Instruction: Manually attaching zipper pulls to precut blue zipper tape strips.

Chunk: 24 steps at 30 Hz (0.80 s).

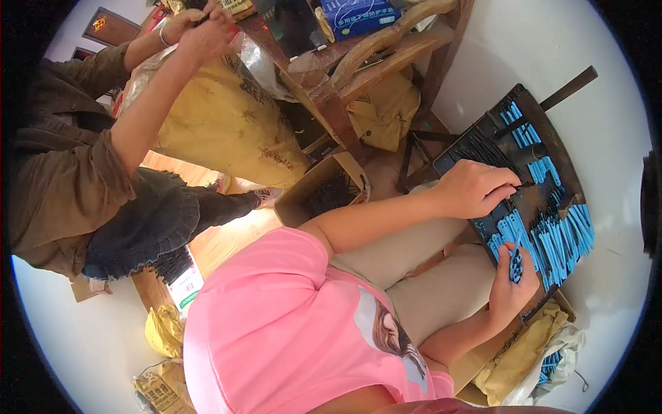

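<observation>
My left hand (476,190) reaches over the dark tray on the bench, thumb and fingers pinched together at a thin black piece (526,185). The far end of that piece is too small to make out. My right hand (514,279) is closed round a small bunch of slim blue pieces (516,265), over the near edge of the bench. Between and beyond my hands lie many slim blue pieces with black ends (552,245), loosely lined up. Thin black sticks (483,152) fill the tray's left part, and more blue pieces (520,124) lie at its far end.
A co-worker (69,159) stands at the left, both hands on a dark object. A yellow sack (221,117) leans beside a wooden frame (338,114). An open cardboard box (296,196) holds black pieces. Yellow and clear bags (527,352) stand near my right arm; a white wall (586,41) is behind.
</observation>
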Available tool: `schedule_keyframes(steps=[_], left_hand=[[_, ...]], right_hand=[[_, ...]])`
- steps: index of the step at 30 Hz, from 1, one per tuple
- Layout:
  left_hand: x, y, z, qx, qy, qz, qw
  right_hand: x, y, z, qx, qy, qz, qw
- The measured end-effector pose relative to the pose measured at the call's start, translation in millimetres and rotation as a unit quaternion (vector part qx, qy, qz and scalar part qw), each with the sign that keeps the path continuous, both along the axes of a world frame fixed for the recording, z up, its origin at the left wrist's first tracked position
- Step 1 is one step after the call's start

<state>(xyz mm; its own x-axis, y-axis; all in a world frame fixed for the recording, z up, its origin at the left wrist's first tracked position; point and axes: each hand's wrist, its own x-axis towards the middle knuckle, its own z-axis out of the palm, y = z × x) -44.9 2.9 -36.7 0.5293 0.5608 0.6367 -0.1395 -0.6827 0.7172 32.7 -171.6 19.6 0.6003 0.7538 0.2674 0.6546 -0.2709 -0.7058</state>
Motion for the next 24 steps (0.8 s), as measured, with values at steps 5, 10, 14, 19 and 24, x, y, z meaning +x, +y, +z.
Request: schedule_keyframes(steps=[5, 10, 14, 19, 24], left_hand=[[0.4, -1.0, -0.2, 0.019, -0.014, 0.005, 1.0], [3.2, -1.6, -3.2, 0.014, -0.027, 0.012, 0.999], [3.7, -1.0, -4.2, 0.027, -0.021, 0.013, 0.999], [3.6, -1.5, -5.0, 0.03, -0.02, 0.016, 0.999], [4.6, -1.7, -4.8, 0.036, -0.033, 0.017, 0.999]], right_hand=[[1.3, -1.8, 1.4, -0.029, 0.001, 0.02, 0.999], [0.6, -2.1, -0.6, -0.01, -0.011, 0.016, 1.0], [2.4, -2.9, -2.7, -0.011, -0.009, 0.019, 1.0], [3.5, -4.1, -3.2, -0.01, -0.015, 0.025, 1.0], [3.1, -4.1, -2.9, 0.003, -0.006, 0.028, 1.0]])
